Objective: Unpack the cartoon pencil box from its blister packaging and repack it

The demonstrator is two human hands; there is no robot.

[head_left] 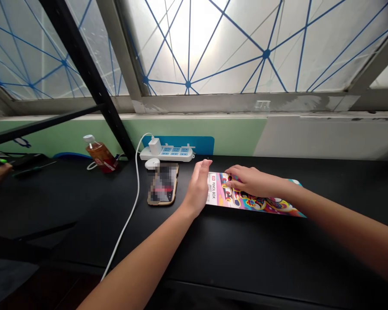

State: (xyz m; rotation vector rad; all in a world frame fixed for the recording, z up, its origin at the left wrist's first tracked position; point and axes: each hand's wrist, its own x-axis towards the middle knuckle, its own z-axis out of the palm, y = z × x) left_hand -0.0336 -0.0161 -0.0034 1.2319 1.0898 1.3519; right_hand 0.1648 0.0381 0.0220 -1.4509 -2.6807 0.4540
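The left hand (198, 187) and right hand (250, 181) are at a long, flat, rainbow-printed pencil box (261, 199) on the black desk (213, 241).
Its long axis runs sideways, labelled end pointing left. The left hand, open wide, stands at that end; the right lies spread on top, holding nothing. Farther back sits a white power strip (166, 153).

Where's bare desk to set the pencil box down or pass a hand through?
Black desktop shows in front of the pencil box, between the white cable and the right forearm. It's crowded along the back, where the phone, white mouse and power strip sit beside the left hand.
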